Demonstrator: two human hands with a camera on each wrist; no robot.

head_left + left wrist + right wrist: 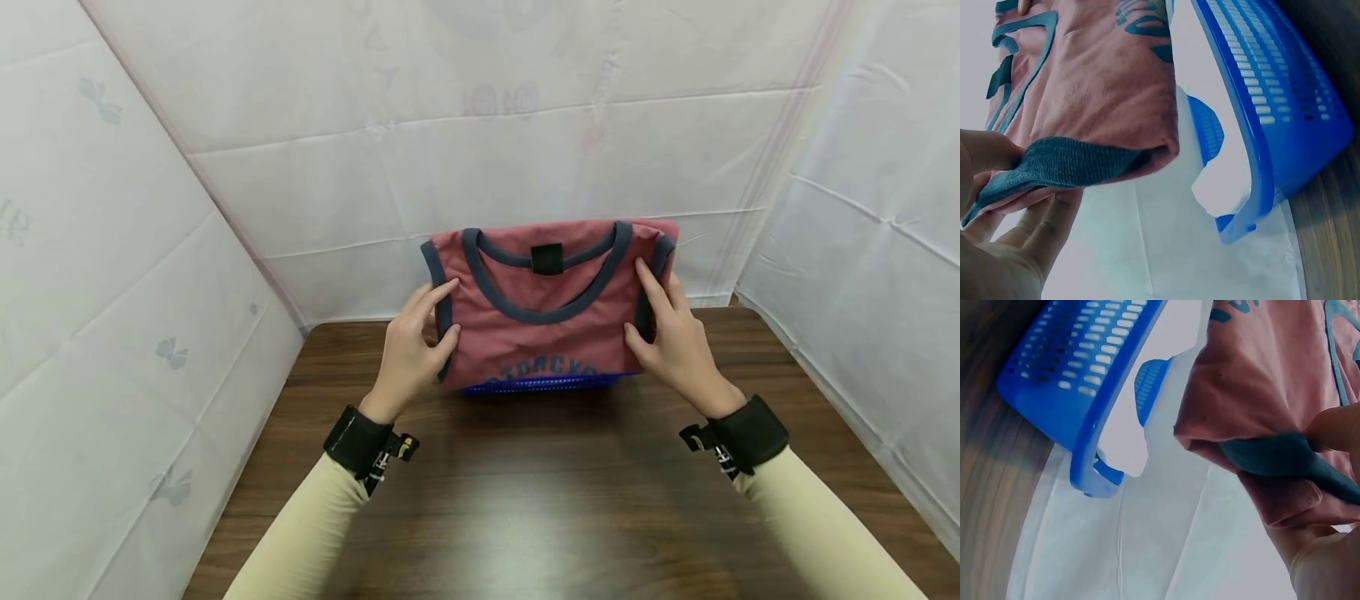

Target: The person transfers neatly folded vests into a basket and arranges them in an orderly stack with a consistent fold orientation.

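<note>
I have both hands on the folded tank top (551, 312). My left hand (411, 354) pinches its left edge, thumb in front and fingers behind, right on the dark ribbed armhole binding. My right hand (671, 337) does the same on the opposite edge, thumb lying along the binding there. On the left wrist camera the fingers (1035, 231) cup under the grey-blue trim, and the right wrist camera shows my thumb (1335, 428) pressing the trim against the cloth.

Between my grips the top hangs upright as a flat packet, neckline uppermost, its lower edge dipping just behind the front rim of the blue basket (543, 384) directly below it. Whether the cloth touches the basket I cannot tell.

I judge the garment light and limp: a soft knit jersey, dusty red, matte, with thicker ribbed bands around neck and arms and printed dark lettering low on the front. It has no stiffness of its own, so the fold would likely slump if either side were let go. The ribbed bands are the firmest places to hold, and gripping both layers at the two edges keeps it square.

The basket is hard, glossy plastic with slotted walls and a curved rim. Beneath my wrists lies the dark wood-grain table (525, 517), smooth and faintly reflective. White creased sheeting (150, 250) walls in everything beyond.
</note>
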